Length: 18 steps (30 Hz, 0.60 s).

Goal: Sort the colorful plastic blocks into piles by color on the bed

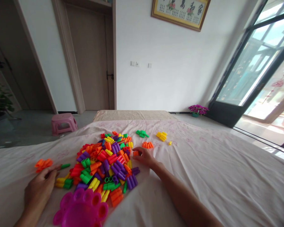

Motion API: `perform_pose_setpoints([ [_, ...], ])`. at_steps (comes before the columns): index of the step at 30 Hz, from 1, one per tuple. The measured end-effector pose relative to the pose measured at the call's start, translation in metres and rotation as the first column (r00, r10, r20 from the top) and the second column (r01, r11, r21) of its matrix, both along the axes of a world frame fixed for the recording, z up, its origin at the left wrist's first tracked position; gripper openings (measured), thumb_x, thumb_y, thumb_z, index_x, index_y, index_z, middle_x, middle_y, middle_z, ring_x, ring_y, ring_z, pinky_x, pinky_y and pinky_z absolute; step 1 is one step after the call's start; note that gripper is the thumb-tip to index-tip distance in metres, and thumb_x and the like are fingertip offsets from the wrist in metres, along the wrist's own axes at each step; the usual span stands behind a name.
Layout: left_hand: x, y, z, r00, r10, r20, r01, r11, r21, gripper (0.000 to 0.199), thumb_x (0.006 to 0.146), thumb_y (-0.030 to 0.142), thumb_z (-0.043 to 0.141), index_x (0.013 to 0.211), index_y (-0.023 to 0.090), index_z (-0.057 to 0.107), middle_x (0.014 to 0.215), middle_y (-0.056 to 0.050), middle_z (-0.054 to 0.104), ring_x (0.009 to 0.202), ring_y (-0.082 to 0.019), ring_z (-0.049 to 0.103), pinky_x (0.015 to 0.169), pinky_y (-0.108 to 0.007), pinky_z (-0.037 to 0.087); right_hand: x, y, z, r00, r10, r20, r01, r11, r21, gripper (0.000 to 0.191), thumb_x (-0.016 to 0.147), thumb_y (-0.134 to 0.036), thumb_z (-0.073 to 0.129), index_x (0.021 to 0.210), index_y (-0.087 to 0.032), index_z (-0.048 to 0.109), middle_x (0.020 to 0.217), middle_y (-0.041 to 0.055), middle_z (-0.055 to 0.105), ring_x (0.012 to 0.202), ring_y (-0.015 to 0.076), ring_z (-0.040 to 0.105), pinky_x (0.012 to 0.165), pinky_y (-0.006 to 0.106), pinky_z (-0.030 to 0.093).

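Observation:
A heap of small plastic tube pieces (109,157) in red, orange, purple, green and yellow lies on the cloth. At its left edge, my left hand (40,187) has its fingers pinched near a green piece (65,165); whether it grips that piece is unclear. Orange pieces (43,164) lie just beyond that hand. On the heap's right side, my right hand (144,156) is closed on an orange piece (135,153). Behind it sit small groups: orange (148,145), green (142,134) and yellow (161,136), with one loose yellow piece (169,143).
A magenta paw-shaped tray (81,211) stands at the near edge of the heap. The pale patterned cloth (203,164) is wrinkled. Beyond it are a pink stool (63,123) at left, a potted magenta plant (198,109) at right, and a wall with doors.

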<state>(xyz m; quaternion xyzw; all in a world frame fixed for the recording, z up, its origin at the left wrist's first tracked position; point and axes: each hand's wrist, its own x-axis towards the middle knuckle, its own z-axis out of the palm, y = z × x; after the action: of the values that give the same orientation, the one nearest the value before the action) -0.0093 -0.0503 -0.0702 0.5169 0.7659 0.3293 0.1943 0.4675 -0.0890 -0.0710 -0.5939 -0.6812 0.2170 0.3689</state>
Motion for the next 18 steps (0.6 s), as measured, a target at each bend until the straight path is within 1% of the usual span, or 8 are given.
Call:
perform_pose_setpoints([
  [2,0.001,0.0,0.001,1.0,0.007,-0.01,-0.007,1.0,-0.008,0.051,0.088,0.055,0.049,0.12,0.026,0.077,0.118,-0.008,0.079,0.103,-0.032,0.072,0.086,-0.039,0.052,0.008,0.0,0.002,0.992,-0.116,-0.055,0.12,0.989,0.081,0.037,0.082,-0.033,0.076,0.118,-0.02,0.077,0.089,0.0021,0.075,0.079,0.0182,0.066,0.074,0.029,0.052],
  [4,0.001,0.001,0.001,0.999,0.015,-0.033,-0.015,1.0,-0.024,0.054,0.088,0.057,0.048,0.121,0.025,0.077,0.119,-0.01,0.079,0.1,-0.033,0.071,0.085,-0.04,0.052,0.019,-0.001,0.007,0.968,-0.241,-0.073,0.249,0.956,0.155,0.036,0.085,-0.035,0.073,0.118,-0.021,0.076,0.093,0.0038,0.076,0.081,0.0199,0.067,0.078,0.032,0.053],
  [6,0.001,0.001,0.001,0.999,0.01,-0.047,-0.011,1.0,-0.027,0.055,0.089,0.057,0.047,0.123,0.025,0.077,0.121,-0.01,0.078,0.1,-0.033,0.071,0.085,-0.04,0.052,0.031,-0.003,0.012,0.936,-0.343,-0.078,0.352,0.915,0.196,0.035,0.087,-0.037,0.069,0.118,-0.022,0.076,0.096,0.0057,0.077,0.082,0.0215,0.068,0.081,0.035,0.055],
  [8,0.001,0.001,0.0,0.999,0.002,-0.054,-0.003,1.0,-0.026,0.056,0.089,0.057,0.047,0.123,0.024,0.077,0.121,-0.011,0.078,0.101,-0.033,0.071,0.085,-0.04,0.052,0.043,-0.006,0.015,0.911,-0.406,-0.079,0.413,0.887,0.208,0.033,0.088,-0.038,0.066,0.114,-0.021,0.077,0.101,0.0076,0.077,0.081,0.0218,0.068,0.082,0.036,0.056],
  [11,0.001,0.002,0.0,0.997,-0.003,-0.073,0.0,0.999,-0.037,0.056,0.089,0.057,0.047,0.124,0.024,0.076,0.119,-0.01,0.078,0.1,-0.032,0.07,0.084,-0.038,0.051,0.056,-0.01,0.01,0.9,-0.432,-0.054,0.434,0.88,0.191,0.032,0.09,-0.04,0.062,0.108,-0.021,0.079,0.11,0.0098,0.075,0.081,0.0208,0.069,0.081,0.036,0.057],
  [13,0.001,0.002,-0.001,0.997,-0.006,-0.082,0.003,0.999,-0.041,0.056,0.09,0.057,0.047,0.125,0.025,0.076,0.119,-0.01,0.078,0.099,-0.031,0.07,0.084,-0.037,0.05,0.059,-0.011,0.006,0.896,-0.442,-0.04,0.441,0.878,0.184,0.032,0.09,-0.038,0.059,0.107,-0.021,0.08,0.113,0.0104,0.074,0.08,0.0202,0.069,0.08,0.035,0.058],
  [15,0.001,0.002,-0.001,0.997,-0.01,-0.082,0.006,0.999,-0.048,0.056,0.091,0.056,0.046,0.125,0.025,0.076,0.121,-0.01,0.077,0.099,-0.03,0.069,0.083,-0.036,0.05,0.058,-0.011,0.003,0.892,-0.451,-0.045,0.45,0.869,0.207,0.032,0.091,-0.035,0.057,0.108,-0.02,0.079,0.114,0.0106,0.073,0.078,0.0196,0.068,0.078,0.035,0.058],
  [18,0.003,0.001,0.001,0.997,-0.007,-0.071,0.002,0.997,-0.071,0.057,0.092,0.057,0.045,0.128,0.025,0.074,0.12,-0.009,0.077,0.098,-0.028,0.068,0.08,-0.034,0.048,0.052,-0.01,0.005,0.896,-0.442,-0.048,0.438,0.859,0.265,0.031,0.091,-0.03,0.055,0.108,-0.019,0.079,0.114,0.0102,0.072,0.078,0.0182,0.067,0.078,0.033,0.058],
])
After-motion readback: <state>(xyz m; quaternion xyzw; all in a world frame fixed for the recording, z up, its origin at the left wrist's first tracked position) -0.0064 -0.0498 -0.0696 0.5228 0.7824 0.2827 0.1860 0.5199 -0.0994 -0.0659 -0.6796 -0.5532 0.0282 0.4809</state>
